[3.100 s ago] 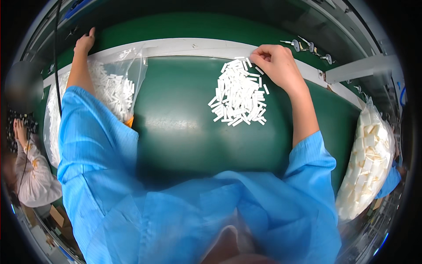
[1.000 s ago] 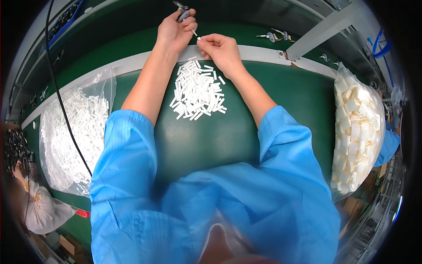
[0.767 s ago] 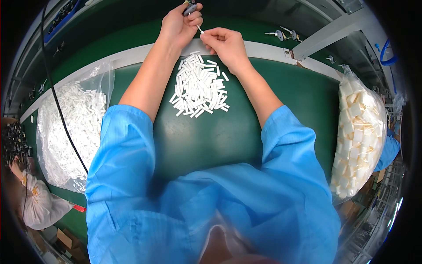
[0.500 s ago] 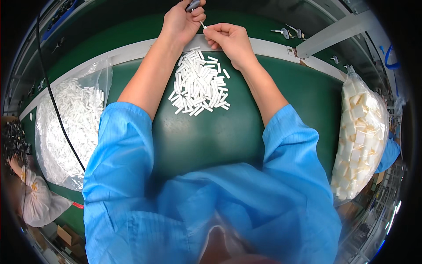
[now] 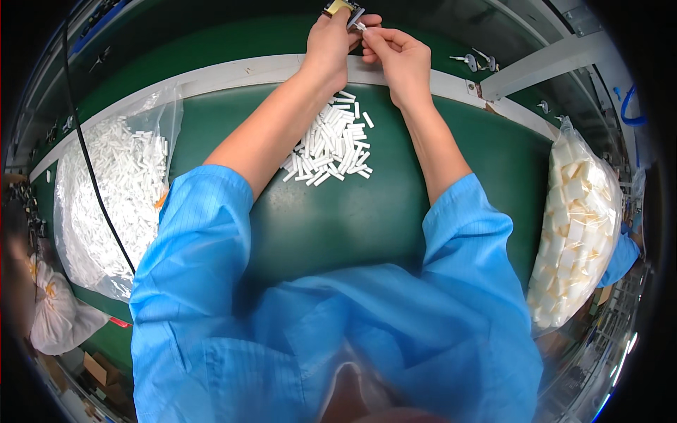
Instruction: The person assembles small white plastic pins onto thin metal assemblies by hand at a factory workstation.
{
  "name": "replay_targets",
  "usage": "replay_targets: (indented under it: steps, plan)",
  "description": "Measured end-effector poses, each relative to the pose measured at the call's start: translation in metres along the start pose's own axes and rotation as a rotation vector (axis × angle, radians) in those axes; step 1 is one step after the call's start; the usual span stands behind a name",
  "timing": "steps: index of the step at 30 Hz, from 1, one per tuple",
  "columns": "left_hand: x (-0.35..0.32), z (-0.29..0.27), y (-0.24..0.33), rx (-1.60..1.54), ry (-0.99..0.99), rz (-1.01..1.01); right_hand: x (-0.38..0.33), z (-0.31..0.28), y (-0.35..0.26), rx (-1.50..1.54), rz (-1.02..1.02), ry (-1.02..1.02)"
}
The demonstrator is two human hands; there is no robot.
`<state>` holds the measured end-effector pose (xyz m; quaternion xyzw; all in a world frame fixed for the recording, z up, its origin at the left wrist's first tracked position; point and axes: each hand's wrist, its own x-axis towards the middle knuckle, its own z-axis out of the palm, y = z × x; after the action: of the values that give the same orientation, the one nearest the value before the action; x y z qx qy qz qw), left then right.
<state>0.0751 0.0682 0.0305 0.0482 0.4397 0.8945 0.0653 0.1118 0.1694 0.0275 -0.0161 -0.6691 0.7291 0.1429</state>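
Observation:
At the far edge of the table, my left hand is closed round a small grey, black and yellow part, perhaps a small motor; its upper end runs out of the picture. Close by on the right, my right hand pinches a small white tube against the near side of that part. Fingertips partly hide where the two meet. Just below my hands lies a loose pile of short white tubes, its left side covered by my left forearm.
A clear bag of white tubes stands at the left, a black cable hanging before it. On the right leans a bag of cream-coloured blocks. A white rail crosses behind the pile; grey parts with shafts lie beyond.
Both hands have shifted a little right and farther away. The part in my left hand has turned, showing a yellow side. My left wrist now covers more of the pile.

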Motion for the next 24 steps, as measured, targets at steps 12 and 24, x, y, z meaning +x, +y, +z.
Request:
replay_targets:
  steps: [12, 24]
  plan:
    - [0.011, -0.01, -0.016, -0.048, 0.085, -0.074, -0.005, -0.002, -0.001, -0.964, -0.753, -0.019]
    - [0.024, -0.052, 0.053, 1.668, -0.145, 0.482, -0.033, 0.015, -0.054, -1.209, -0.253, -0.544]
